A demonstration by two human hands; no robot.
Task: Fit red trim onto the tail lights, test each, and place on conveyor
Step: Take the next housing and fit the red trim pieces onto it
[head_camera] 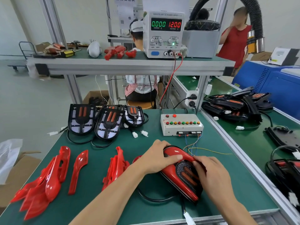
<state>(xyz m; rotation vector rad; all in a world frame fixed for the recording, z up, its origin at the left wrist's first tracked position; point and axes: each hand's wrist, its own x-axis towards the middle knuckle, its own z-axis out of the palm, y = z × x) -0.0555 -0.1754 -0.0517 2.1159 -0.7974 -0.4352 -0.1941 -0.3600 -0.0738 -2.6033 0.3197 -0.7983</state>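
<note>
Both of your hands are on one tail light (186, 174) lying on the green bench (146, 207) in front of you, near its right edge. Your left hand (156, 159) curls over the top of the red trim (176, 155) and grips it against the lamp; your right hand (211, 174) presses curled fingers on the trim's narrow arm beside the lens. Three bare tail lights (104, 121) lie at the back left. Loose red trim pieces (48, 181) lie at your left. The switch box (181, 124) stands just behind the lamp, and the power supply (164, 34) on the shelf reads 12.00 volts.
</note>
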